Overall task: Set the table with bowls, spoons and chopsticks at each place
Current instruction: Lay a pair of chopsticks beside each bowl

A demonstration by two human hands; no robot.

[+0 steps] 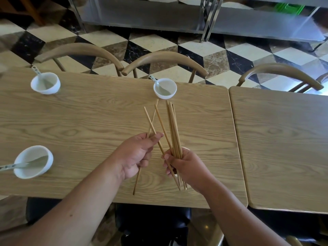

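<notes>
My right hand (184, 166) grips a bundle of several wooden chopsticks (173, 125) over the near side of the wooden table (88, 121), tips pointing away from me. My left hand (138, 153) pinches a pair of chopsticks (150, 121) just left of the bundle, and the two cross each other. Three white bowls stand on the table, each with a spoon in it: one at the far left (45, 83), one at the far middle (165, 88), one at the near left (33, 162). A white rim (185, 148), perhaps another bowl, shows behind my right hand, mostly hidden.
A second wooden table (284, 148) adjoins on the right. Three curved-back wooden chairs (165, 63) stand along the far side. Dark chair seats (152, 222) sit under the near edge. Steel shelving (204, 18) stands on the checkered floor beyond.
</notes>
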